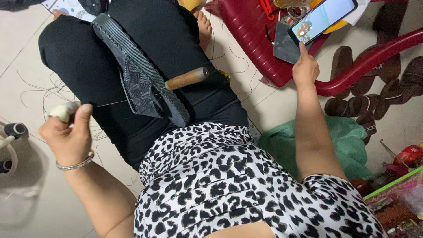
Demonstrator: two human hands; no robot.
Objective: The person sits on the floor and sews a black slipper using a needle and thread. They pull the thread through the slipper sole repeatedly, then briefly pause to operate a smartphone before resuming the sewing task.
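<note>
A grey shoe (140, 83) with a checked upper and ribbed sole lies across my black-trousered lap. An awl with a wooden handle (187, 78) sticks into it. My left hand (66, 134), wearing a silver bangle and white finger wraps, pinches a thin thread (114, 102) pulled taut from the shoe. My right hand (305, 67) reaches out to the right, its forefinger touching the lower edge of a lit phone (324, 17). The phone rests on a dark red plastic stool (249, 37).
Several brown shoe soles (352, 70) lie on the tiled floor at the right, around the stool's red leg (370, 59). A green plastic bag (350, 141) sits beside my right arm. A dark thread spool (15, 129) and loose threads (39, 88) are at the left.
</note>
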